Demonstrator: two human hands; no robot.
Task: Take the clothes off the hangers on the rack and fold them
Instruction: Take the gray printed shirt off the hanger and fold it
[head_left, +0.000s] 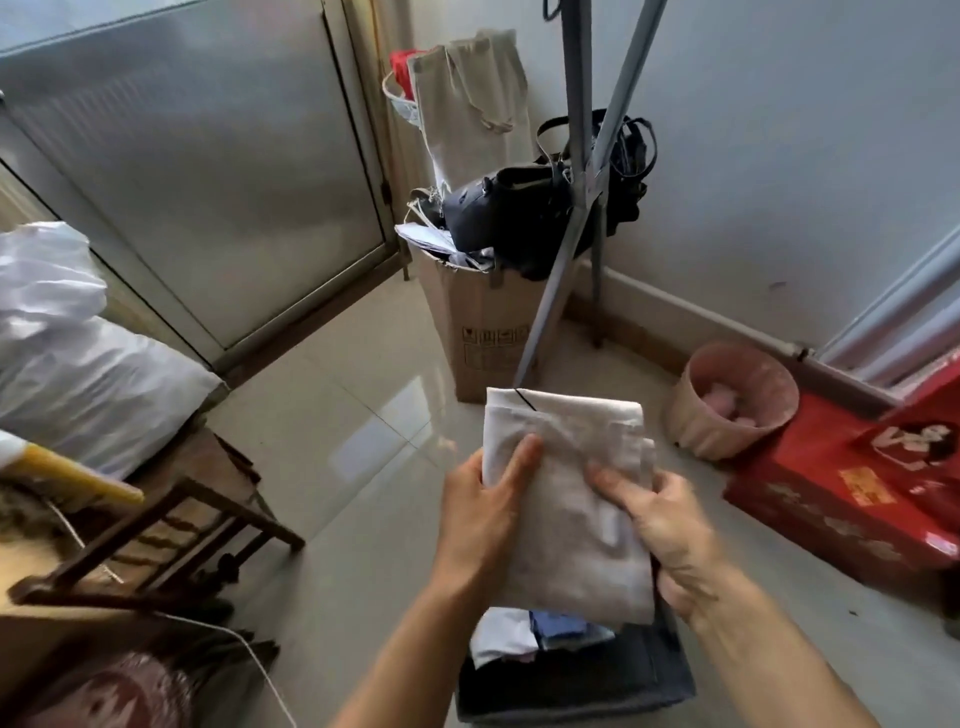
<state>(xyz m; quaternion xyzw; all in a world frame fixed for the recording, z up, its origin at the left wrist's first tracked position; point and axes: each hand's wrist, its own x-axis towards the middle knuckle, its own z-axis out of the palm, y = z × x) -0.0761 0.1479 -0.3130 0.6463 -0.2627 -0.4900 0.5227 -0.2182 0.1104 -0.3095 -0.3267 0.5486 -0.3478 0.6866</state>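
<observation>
Glossy tile floor (353, 374), grey wall (779, 156); L hand (480, 519), R hand (662, 525) grip folded cloth (566, 431).

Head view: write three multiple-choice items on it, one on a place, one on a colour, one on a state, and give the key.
1. Where does the black handbag sit?
A. on the cardboard box
B. on the red box
C. on the wooden chair

2. What colour is the folded garment?
A. red
B. black
C. off-white

3. How is that garment now?
A. on a hanger
B. folded, gripped by the left hand and the right hand
C. spread on the floor

Key: 1 A, the bag rests on the box's open top; 2 C, the cloth is pale throughout; 3 B, both hands hold it up, folded flat.
</observation>
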